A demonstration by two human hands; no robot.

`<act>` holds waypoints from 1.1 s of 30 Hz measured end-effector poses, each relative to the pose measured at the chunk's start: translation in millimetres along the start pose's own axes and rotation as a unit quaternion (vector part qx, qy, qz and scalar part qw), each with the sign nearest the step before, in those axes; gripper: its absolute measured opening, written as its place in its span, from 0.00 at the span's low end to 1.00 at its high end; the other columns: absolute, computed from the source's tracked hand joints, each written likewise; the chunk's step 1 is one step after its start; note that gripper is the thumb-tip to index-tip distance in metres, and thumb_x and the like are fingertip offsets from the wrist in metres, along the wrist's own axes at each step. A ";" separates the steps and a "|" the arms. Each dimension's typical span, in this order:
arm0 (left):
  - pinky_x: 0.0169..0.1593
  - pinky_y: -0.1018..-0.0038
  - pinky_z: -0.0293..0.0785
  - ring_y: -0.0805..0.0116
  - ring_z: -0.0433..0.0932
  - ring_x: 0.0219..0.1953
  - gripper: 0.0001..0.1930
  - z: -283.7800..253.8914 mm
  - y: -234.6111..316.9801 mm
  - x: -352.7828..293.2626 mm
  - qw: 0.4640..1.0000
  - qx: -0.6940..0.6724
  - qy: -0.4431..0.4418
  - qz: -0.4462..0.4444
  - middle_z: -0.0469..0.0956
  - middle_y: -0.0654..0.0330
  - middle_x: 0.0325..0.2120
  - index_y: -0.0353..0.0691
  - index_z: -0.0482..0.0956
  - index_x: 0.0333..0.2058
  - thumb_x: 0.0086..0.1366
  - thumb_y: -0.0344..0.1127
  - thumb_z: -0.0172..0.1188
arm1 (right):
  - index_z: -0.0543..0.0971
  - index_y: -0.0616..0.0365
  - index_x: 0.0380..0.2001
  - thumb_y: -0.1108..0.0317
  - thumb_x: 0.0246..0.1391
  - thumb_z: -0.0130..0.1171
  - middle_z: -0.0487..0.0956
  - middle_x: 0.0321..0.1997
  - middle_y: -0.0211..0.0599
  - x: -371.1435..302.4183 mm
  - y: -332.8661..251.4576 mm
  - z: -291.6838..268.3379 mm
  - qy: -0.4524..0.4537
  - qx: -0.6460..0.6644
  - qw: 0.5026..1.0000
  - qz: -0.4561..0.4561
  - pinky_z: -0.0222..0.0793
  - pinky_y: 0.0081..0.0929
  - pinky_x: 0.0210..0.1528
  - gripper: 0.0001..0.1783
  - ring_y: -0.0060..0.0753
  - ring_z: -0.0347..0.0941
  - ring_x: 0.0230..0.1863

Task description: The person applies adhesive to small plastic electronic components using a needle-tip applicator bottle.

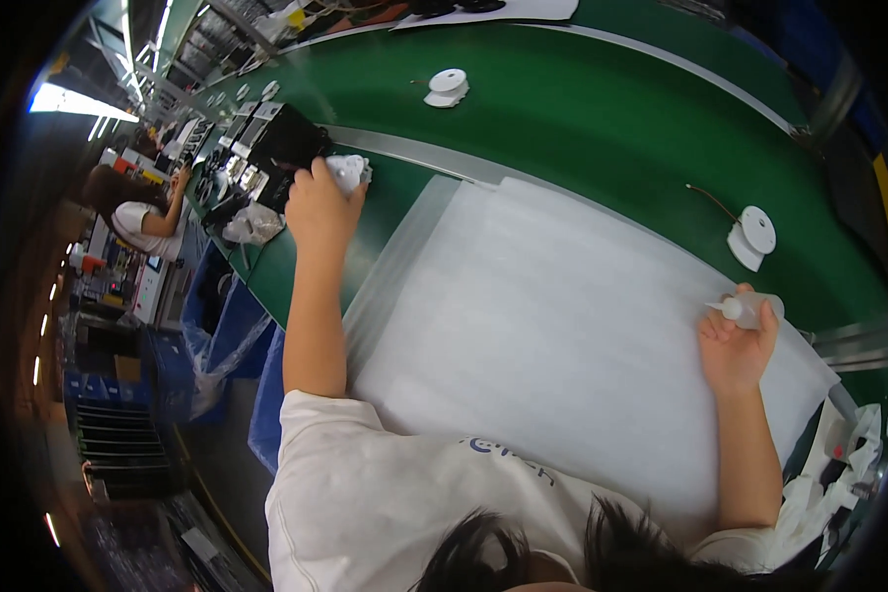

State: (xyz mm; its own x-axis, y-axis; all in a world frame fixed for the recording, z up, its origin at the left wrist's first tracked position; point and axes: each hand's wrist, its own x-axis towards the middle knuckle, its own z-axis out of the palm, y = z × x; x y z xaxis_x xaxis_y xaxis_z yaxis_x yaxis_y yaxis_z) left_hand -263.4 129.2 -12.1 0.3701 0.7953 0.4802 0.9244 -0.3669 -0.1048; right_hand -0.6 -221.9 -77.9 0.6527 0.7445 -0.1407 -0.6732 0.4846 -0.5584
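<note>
My left hand (320, 205) reaches out to the far left, its fingers closed on a white plastic part (348, 172) with small holes in its face. A dark box (284, 136) stands right behind that hand. On the right, my right hand (735, 347) is wrapped round a translucent squeeze bottle (757, 310), whose narrow nozzle points left. Just beyond the bottle, a round white plastic part (754, 233) with a thin wire lies on the green belt (582, 128). Another such white part (447, 87) rests farther off on the belt.
A white sheet (532, 335) covers the bench in front of me. A metal rail (404, 148) runs between bench and belt. Clear plastic bags (253, 224) lie at the left. Crumpled white paper (833, 488) sits at the lower right. A co-worker (148, 212) works at the far left.
</note>
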 end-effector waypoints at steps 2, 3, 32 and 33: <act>0.36 0.66 0.70 0.54 0.72 0.34 0.29 8.9 -17.8 -3.0 0.996 -0.019 -0.084 -0.039 0.70 0.51 0.33 0.37 0.68 0.41 0.40 0.45 0.65 | 0.70 0.55 0.34 0.53 0.47 0.49 0.68 0.20 0.30 -0.4 -1.0 0.6 0.010 0.008 1.000 -0.006 0.51 0.18 0.24 0.17 0.20 0.56 0.18; 0.38 0.67 0.69 0.53 0.72 0.35 0.29 15.6 -24.9 -4.3 0.988 -0.052 -0.143 -0.013 0.70 0.49 0.34 0.35 0.68 0.41 0.40 0.45 0.64 | 0.70 0.55 0.34 0.53 0.47 0.49 0.68 0.20 0.30 -0.1 -0.7 0.7 0.005 0.007 1.000 -0.002 0.51 0.18 0.24 0.17 0.20 0.56 0.18; 0.51 0.68 0.60 0.53 0.63 0.49 0.34 69.7 -53.4 -2.4 0.954 -0.245 -0.090 0.147 0.64 0.49 0.47 0.32 0.66 0.46 0.38 0.40 0.65 | 0.69 0.51 0.32 0.52 0.44 0.51 0.68 0.18 0.29 -0.6 0.8 6.4 0.022 -0.004 1.000 0.002 0.53 0.19 0.23 0.16 0.21 0.56 0.17; 0.51 0.68 0.60 0.53 0.63 0.49 0.33 68.5 -52.0 -3.5 0.956 -0.242 -0.089 0.141 0.64 0.48 0.48 0.32 0.66 0.45 0.39 0.40 0.65 | 0.69 0.51 0.32 0.52 0.44 0.51 0.68 0.18 0.29 -0.7 0.9 5.9 0.020 -0.005 1.000 0.000 0.53 0.19 0.23 0.16 0.21 0.56 0.17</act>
State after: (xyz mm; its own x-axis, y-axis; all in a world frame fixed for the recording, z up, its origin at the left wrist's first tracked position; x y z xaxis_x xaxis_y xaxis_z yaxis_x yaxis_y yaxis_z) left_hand -306.3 178.6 -68.0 0.6479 0.6860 0.3311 0.6505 -0.7244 0.2282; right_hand -3.7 -219.2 -73.4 0.6669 0.7249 -0.1728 -0.6692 0.4806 -0.5668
